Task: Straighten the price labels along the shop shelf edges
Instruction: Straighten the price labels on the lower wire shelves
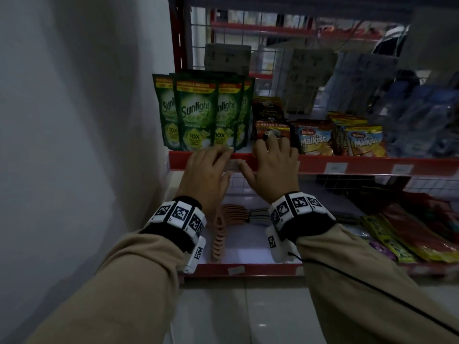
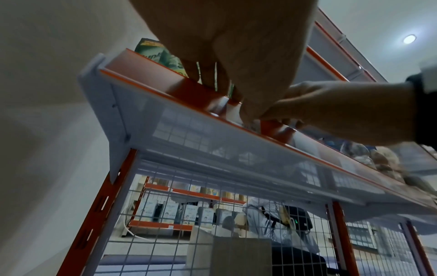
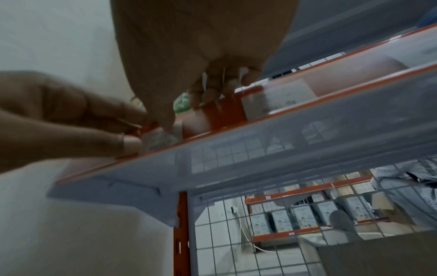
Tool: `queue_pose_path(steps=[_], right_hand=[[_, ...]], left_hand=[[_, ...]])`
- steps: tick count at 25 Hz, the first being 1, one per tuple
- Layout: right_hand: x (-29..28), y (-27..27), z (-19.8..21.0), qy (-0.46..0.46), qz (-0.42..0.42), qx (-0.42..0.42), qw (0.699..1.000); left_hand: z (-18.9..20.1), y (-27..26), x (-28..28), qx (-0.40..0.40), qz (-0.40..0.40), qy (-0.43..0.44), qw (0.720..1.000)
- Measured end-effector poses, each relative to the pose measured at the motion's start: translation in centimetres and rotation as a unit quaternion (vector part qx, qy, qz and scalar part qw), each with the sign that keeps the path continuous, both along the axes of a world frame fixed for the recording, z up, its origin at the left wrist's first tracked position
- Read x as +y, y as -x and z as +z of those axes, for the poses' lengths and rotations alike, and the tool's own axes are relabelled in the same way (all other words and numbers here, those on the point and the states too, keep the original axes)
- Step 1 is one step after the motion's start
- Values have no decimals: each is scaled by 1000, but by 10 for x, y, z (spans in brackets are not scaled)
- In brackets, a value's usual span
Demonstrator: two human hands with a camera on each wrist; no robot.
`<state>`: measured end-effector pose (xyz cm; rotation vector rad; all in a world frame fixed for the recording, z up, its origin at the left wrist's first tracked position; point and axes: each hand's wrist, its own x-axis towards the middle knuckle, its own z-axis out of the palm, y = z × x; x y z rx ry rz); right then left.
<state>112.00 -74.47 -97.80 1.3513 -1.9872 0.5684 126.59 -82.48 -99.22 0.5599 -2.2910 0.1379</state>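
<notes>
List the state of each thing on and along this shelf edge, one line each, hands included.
Left hand: on the red shelf edge, thumb touching the label.
Right hand: on the same edge, thumb at the label's other end.
Price label: between both thumbs, mostly covered; tilt unclear.
Next two labels: flat in the strip, untouched.
Sunlight pouches: upright, overlapping.
Malkist packs: standing, leaning back.

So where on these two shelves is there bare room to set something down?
Lower shelf: bare white between the orange combs and colourful packets. Upper shelf crowded: Sunlight pouches, coffee packs, Malkist bags fill the front, both hands on its edge.
</notes>
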Motion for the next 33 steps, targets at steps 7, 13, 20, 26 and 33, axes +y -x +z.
queue_pose_path(steps=[7, 13, 20, 26, 33], right_hand=[[0, -16, 5, -41, 39, -27, 998], [1, -17, 2, -46, 106, 9, 993], [1, -13, 2, -47, 132, -11, 990], [-5, -9, 15, -88, 135, -53, 985], [3, 0, 28, 87, 224, -380, 893]], left_hand=[[3, -12, 2, -19, -5, 20, 1000], [9, -13, 1, -12, 34, 34, 999], [9, -10, -2, -10, 51, 19, 998], [11, -15, -10, 8, -4, -2, 1000], [15, -11, -13, 88, -36, -94, 991]])
